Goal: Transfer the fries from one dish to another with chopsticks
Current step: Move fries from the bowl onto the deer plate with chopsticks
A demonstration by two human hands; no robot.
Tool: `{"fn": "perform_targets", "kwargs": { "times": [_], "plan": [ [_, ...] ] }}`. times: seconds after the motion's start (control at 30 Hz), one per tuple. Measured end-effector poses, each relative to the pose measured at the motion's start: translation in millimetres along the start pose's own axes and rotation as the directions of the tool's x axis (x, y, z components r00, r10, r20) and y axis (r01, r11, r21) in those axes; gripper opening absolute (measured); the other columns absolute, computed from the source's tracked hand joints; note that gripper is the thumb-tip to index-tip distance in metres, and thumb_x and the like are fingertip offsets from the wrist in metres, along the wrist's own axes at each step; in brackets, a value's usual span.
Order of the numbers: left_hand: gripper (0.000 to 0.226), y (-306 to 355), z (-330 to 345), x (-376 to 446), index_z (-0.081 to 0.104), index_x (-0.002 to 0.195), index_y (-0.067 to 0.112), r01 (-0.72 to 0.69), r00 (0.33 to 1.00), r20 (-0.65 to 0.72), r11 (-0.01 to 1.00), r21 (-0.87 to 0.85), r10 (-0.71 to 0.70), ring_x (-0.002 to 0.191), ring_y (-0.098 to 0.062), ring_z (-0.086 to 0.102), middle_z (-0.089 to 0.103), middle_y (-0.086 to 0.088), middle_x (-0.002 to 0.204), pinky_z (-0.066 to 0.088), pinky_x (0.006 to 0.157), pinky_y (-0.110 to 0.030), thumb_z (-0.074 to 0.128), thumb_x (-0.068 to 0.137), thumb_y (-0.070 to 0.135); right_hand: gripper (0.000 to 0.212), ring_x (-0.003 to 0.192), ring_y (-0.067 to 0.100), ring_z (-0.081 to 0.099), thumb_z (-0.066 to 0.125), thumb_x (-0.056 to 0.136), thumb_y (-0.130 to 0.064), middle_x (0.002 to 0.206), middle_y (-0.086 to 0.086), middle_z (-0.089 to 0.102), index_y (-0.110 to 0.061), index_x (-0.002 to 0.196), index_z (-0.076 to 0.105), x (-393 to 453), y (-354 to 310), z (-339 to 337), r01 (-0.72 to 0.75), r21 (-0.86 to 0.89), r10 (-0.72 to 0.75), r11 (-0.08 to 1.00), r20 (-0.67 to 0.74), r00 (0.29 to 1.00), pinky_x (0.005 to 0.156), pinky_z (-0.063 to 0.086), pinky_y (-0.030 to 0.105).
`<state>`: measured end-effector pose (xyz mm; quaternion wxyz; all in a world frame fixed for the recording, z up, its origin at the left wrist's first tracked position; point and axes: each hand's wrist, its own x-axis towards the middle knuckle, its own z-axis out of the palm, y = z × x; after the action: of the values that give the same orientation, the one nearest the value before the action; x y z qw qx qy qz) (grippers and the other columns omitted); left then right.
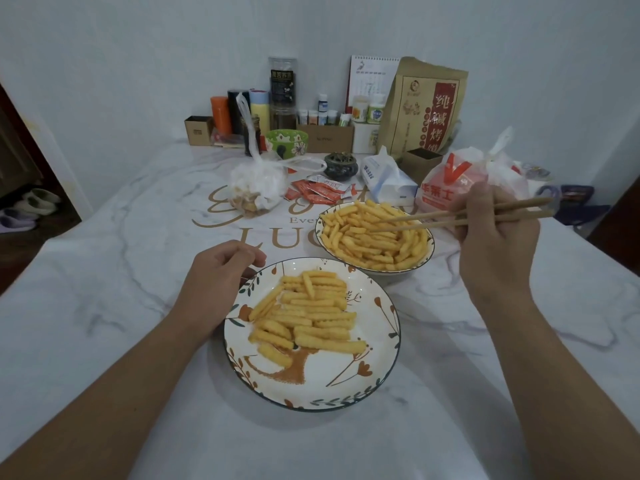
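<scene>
Two wooden chopsticks (460,216) pinched in my right hand (498,237), tips seemingly touching far white bowl's crinkle-cut fries (374,237); left hand (221,271), loosely curled, rests at near floral plate's (346,386) left rim.

So the counter (104,306) has a white marbled cover with gold lettering across the middle. Sitting right on it up front is a floral plate (374,368) with a pile of fries, and just behind it to the right a second dish (424,263) heaped with more. Further back there's a knotted clear bag of snacks (256,188), some red sauce packets (317,192), a tissue pack (384,181), a small dark incense burner (341,166), a green bowl (287,142) and a red-and-white takeaway bag (450,181). Along the wall: cardboard boxes (325,138), bottles, canisters and a tall brown paper bag (426,109).
</scene>
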<state>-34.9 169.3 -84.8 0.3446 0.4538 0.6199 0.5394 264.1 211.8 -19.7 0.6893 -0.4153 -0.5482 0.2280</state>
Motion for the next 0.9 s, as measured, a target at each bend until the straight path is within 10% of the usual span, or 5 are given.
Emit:
{"fn": "perform_targets", "kwargs": {
  "times": [0.63,0.9],
  "plan": [
    [0.034,1.9,0.5,-1.2,0.077,0.076,0.021,-0.015,1.0,-0.013,1.0,0.012,0.016,0.076,-0.022,0.066,0.076,-0.006,0.085,0.054,0.074,-0.039,0.054,0.101,0.014,0.041,0.054,0.014,0.059,0.048,0.105,-0.04,0.063,-0.012,0.065,-0.027,0.071,0.065,4.0,1.8,-8.1,0.223,-0.245,-0.208,0.943,0.087,0.974,0.052,0.05,0.043],
    [0.033,3.1,1.3,-2.1,0.077,0.077,0.019,-0.001,1.0,-0.014,1.0,0.028,0.001,0.076,-0.022,0.064,0.075,-0.002,0.08,0.053,0.073,-0.038,0.054,0.1,0.013,0.041,0.052,0.004,0.057,0.047,0.107,-0.035,0.056,-0.018,0.061,-0.031,0.07,0.063,7.1,3.1,-8.9,0.181,-0.23,-0.153,0.956,0.138,0.979,0.051,0.044,0.019]
  ]
}}
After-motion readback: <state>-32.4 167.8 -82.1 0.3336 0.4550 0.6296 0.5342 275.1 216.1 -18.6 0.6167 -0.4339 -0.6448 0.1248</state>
